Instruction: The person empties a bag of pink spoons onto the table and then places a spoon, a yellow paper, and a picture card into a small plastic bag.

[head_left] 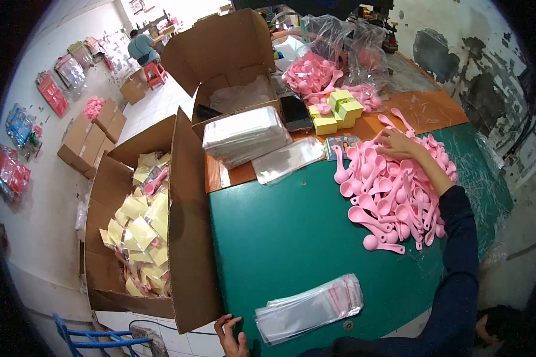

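Note:
My right hand (396,144) reaches over the far side of a heap of pink plastic spoons (392,189), its fingers apart and bent down at the spoons' edge. I see nothing gripped in it, though the fingertips partly blend with the heap. At the near left table edge is my left hand (231,338), fingers apart, holding nothing. Just right of it lies a fanned stack of clear plastic bags (309,308). A small stack of printed cards (342,146) sits left of my right hand, beside more clear bags (289,159).
A tall cardboard box (193,238) on the left holds packed yellow cards and spoons. Behind the green table (268,232) are a thick bag stack (244,135), yellow card blocks (336,112), bagged pink spoons (309,74) and an open carton (217,50). A person (142,47) sits far off.

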Demonstrator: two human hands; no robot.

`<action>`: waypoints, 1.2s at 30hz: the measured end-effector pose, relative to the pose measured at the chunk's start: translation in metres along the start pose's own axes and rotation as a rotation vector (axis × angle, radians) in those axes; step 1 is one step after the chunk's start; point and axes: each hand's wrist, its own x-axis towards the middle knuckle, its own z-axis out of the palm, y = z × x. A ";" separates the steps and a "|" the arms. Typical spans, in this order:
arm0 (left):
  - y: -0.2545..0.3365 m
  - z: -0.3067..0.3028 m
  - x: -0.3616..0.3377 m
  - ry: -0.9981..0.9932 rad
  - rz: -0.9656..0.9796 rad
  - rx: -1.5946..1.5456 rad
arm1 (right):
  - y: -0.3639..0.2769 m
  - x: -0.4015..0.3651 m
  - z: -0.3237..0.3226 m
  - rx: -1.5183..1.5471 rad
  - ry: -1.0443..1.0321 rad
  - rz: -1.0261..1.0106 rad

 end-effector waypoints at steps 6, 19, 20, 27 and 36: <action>-0.008 0.002 -0.001 0.006 0.011 -0.025 | -0.033 -0.004 -0.043 -0.222 -0.446 0.189; -0.002 0.005 -0.001 0.028 -0.071 -0.036 | -0.113 -0.023 0.021 -0.047 0.095 -0.058; -0.004 0.005 -0.001 0.028 -0.074 -0.039 | -0.110 -0.033 0.024 -0.057 0.098 -0.065; 0.000 0.002 0.001 -0.005 -0.044 -0.033 | -0.114 -0.082 0.001 -0.137 0.022 -0.057; -0.004 0.000 -0.002 -0.024 -0.016 -0.066 | -0.017 -0.005 0.031 -0.055 0.106 0.001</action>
